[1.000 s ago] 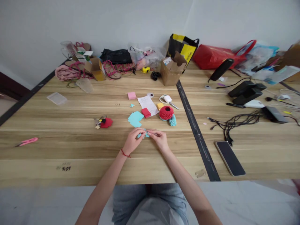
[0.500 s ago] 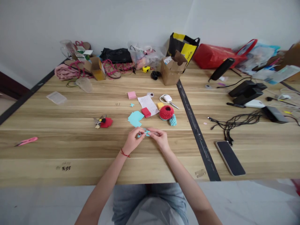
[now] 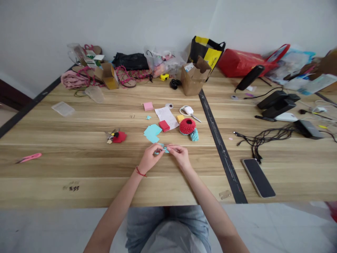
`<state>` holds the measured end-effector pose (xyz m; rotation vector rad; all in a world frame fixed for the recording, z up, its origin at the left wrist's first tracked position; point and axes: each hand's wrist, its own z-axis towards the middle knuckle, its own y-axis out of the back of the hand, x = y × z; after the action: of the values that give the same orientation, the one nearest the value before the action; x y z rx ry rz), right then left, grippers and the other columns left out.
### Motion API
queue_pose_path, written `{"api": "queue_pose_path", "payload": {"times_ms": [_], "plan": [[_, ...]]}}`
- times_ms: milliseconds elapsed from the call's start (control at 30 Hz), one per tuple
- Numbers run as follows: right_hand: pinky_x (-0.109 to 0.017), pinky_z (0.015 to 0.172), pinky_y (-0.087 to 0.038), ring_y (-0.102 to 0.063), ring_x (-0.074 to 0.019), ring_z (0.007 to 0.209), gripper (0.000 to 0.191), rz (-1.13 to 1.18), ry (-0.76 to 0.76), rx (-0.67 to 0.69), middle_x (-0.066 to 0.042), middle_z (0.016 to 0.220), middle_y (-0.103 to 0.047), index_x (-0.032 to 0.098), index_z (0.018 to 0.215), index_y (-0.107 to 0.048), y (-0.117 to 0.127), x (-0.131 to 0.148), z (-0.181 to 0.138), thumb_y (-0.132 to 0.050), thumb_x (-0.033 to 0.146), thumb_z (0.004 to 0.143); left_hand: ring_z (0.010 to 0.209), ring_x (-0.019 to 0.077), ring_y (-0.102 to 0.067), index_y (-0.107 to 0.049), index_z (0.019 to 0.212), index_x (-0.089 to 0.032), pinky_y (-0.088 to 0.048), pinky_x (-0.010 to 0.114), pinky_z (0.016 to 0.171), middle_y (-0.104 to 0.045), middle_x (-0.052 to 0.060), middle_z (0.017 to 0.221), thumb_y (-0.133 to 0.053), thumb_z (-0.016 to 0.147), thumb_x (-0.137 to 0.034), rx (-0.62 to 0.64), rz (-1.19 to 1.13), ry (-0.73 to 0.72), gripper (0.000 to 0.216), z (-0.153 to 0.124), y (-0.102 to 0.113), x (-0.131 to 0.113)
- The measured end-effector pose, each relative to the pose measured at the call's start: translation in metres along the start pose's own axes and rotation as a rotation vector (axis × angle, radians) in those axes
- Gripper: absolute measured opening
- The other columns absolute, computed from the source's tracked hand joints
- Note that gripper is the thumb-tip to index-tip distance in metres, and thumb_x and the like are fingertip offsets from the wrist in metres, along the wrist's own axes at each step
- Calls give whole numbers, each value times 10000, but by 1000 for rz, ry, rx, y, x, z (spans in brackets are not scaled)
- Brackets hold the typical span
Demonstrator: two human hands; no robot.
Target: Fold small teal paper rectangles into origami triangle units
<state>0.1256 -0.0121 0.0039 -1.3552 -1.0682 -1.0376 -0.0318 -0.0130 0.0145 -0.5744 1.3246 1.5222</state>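
Observation:
My left hand (image 3: pixel 150 157) and my right hand (image 3: pixel 179 155) meet over the wooden table (image 3: pixel 79 168), both pinching a small light-blue paper piece (image 3: pixel 162 149) between their fingertips. A red thread bracelet sits on my left wrist. Just beyond the hands lies a small stack of light-blue paper squares (image 3: pixel 152 133). To its right are a red paper block (image 3: pixel 164 125), a white slip of paper (image 3: pixel 166 117), and a red and teal folded-paper model (image 3: pixel 188 128).
White scissors (image 3: pixel 188 111), a pink note block (image 3: pixel 148 106) and a red trinket (image 3: pixel 117 136) lie farther out. A phone (image 3: pixel 258 177) and tangled cables (image 3: pixel 263 138) are at right, a pink cutter (image 3: pixel 28 157) at left. Bags and boxes line the back wall.
Both hands stay in place, with the fingertips working the blue paper piece slightly. The view has shifted a little upward.

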Motion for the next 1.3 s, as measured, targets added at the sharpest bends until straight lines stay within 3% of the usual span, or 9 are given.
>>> {"api": "queue_pose_path", "payload": {"times_ms": [333, 633, 1300], "plan": [[-341, 792, -502, -656, -221, 847, 191, 52, -48, 22, -53, 880, -731, 214, 715, -738, 1, 1, -1, -767, 361, 596, 666, 121, -541, -557, 792, -172, -443, 242, 626, -601, 20, 754, -551, 834, -299, 10, -34, 82, 134, -2, -4, 4], [-349, 797, -508, -656, -222, 841, 198, 32, -29, 30, -57, 863, -728, 213, 682, -729, -1, 3, -1, -768, 380, 585, 634, 119, -520, -543, 740, -175, -428, 240, 602, -583, 12, 704, -551, 833, -313, 19, -29, 63, 167, -2, -4, 1], [-344, 797, -511, -658, -223, 852, 175, 6, -16, 39, -58, 863, -726, 207, 687, -726, -1, 5, -2, -764, 350, 593, 656, 111, -528, -488, 760, -171, -445, 224, 615, -522, -5, 713, -547, 831, -349, 75, -252, 195, 201, -3, -8, 10]]}}
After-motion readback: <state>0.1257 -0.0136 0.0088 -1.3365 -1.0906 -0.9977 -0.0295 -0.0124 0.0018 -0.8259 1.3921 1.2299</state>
